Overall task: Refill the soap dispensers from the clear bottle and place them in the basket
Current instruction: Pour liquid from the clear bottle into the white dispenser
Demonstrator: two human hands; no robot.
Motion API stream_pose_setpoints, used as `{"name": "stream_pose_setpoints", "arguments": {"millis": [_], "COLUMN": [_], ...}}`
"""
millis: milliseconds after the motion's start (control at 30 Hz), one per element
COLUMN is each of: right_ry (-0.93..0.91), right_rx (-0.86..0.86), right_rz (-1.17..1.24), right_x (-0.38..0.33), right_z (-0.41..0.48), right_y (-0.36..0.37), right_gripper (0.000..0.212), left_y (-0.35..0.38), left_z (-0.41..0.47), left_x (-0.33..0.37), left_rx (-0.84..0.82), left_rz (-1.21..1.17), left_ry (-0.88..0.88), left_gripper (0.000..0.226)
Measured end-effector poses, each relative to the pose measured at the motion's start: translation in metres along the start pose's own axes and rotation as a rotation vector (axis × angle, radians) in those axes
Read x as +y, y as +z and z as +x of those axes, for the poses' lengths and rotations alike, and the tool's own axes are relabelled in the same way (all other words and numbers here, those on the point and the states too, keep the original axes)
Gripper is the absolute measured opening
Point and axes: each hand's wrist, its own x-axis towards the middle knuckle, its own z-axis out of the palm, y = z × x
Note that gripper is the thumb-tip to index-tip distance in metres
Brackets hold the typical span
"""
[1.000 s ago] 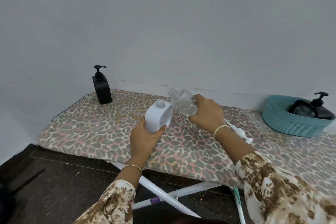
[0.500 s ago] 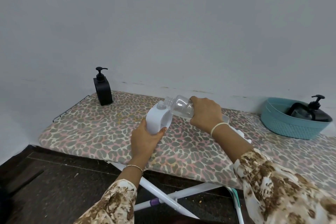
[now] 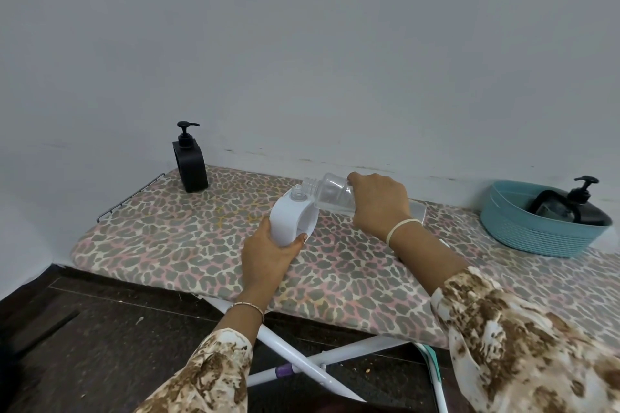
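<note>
Basket [image 3: 533,240] (right end of board [image 3: 161,238]) holds 1 black dispenser [image 3: 585,211]. Right hand [image 3: 379,203] grips clear bottle [image 3: 330,193] sideways, mouth leftward at white dispenser [image 3: 287,220], which left hand [image 3: 268,253] clasps.

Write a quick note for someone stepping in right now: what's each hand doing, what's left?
Left hand grips the white dispenser, pump off, tilted.
Right hand holds the clear bottle on its side, mouth by the dispenser's neck.
Done: first black dispenser is in the basket.
Left: finish this fill, basket it, then the second black dispenser, standing back left.
</note>
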Motion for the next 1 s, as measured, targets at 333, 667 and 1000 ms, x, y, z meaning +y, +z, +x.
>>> {"name": "stream_pose_setpoints", "arguments": {"millis": [333, 667, 1000], "right_ry": [-0.042, -0.04, -0.068], "right_rx": [0.023, 0.034, 0.027], "right_rz": [-0.046, -0.059, -0.088], "right_x": [-0.003, -0.005, -0.007], "right_z": [0.001, 0.001, 0.001], "right_y": [-0.007, -0.01, -0.017], "right_gripper": [0.039, 0.034, 0.033], "left_y": [0.0, 0.001, 0.0], "left_z": [0.0, 0.001, -0.001], "left_x": [0.002, 0.001, 0.003], "left_rx": [-0.009, -0.026, -0.033], "left_rz": [0.011, 0.071, 0.059], "left_ry": [-0.002, 0.0, -0.01], "left_gripper": [0.053, 0.055, 0.053]}}
